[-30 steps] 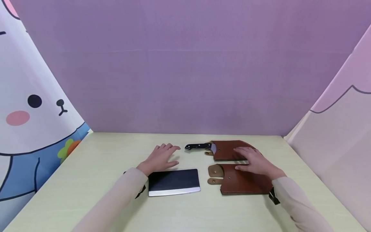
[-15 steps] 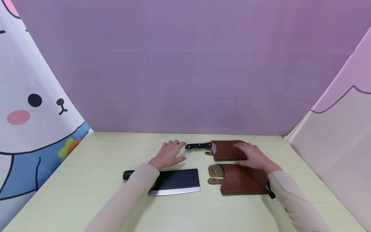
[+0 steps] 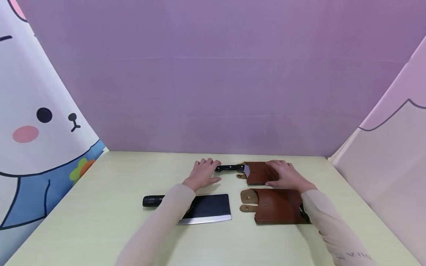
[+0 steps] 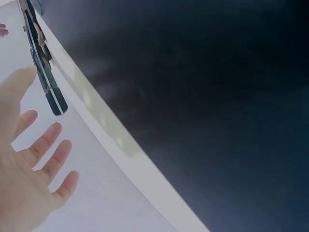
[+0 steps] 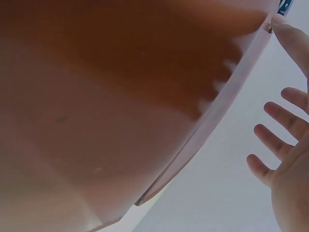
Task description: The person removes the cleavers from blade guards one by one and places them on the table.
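In the head view my left hand (image 3: 202, 174) is at the butt of a knife's black riveted handle (image 3: 230, 168), its thumb and fingers spread. The left wrist view shows those fingers apart, holding nothing, with the handle (image 4: 50, 84) beyond them. That knife's blade is mostly inside a brown leather sheath (image 3: 255, 174). My right hand (image 3: 287, 176) lies over the sheath's right end with its fingers spread; whether it touches the leather I cannot tell. In the right wrist view brown leather (image 5: 120, 96) fills the left side, beside the spread fingers (image 5: 273, 142).
A cleaver (image 3: 213, 207) with a black handle (image 3: 153, 201) lies partly under my left forearm. A second brown sheath (image 3: 276, 207), strap loose at its left, lies below my right hand. The pale table (image 3: 213, 244) ends at a purple backdrop (image 3: 213, 92).
My left hand has moved right and away from me, from above the cleaver to the knife handle's end. My right hand has shifted slightly left and away from me over the far sheath.
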